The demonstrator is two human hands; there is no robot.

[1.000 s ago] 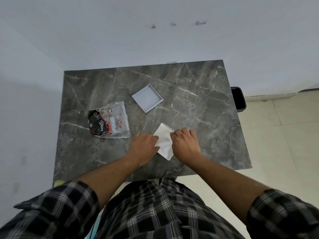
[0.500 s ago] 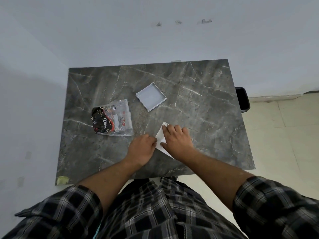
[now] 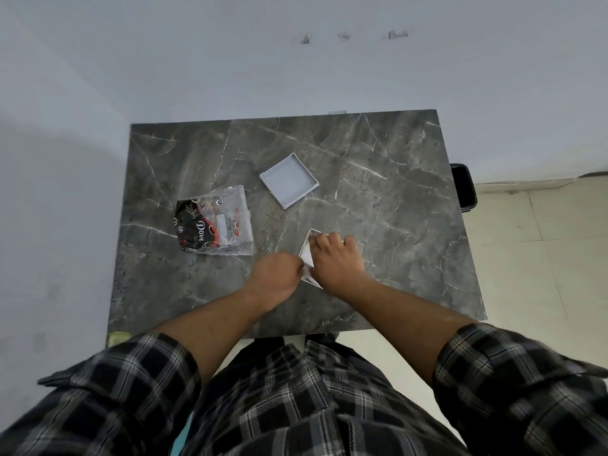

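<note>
A white paper sheet point(image 3: 306, 251) lies on the dark marble table point(image 3: 378, 225), near its front middle. My right hand point(image 3: 337, 260) lies flat over most of the sheet, with its fingers stretched toward the far corner and pressing down. My left hand point(image 3: 275, 274) sits at the sheet's left edge. Its fingers are curled and its fingertips pinch that edge. Only a narrow strip of the paper shows between my hands.
A square white shallow tray point(image 3: 289, 180) lies beyond the paper at the table's middle. A clear plastic packet with a black and red "Dove" wrapper point(image 3: 215, 229) lies to the left. A black bin point(image 3: 464, 187) stands off the table's right edge. Walls close in behind and on the left.
My right hand slid left across the paper and now covers most of it. The visible part of the sheet has shrunk to a narrow strip. My left hand stayed at its edge.
</note>
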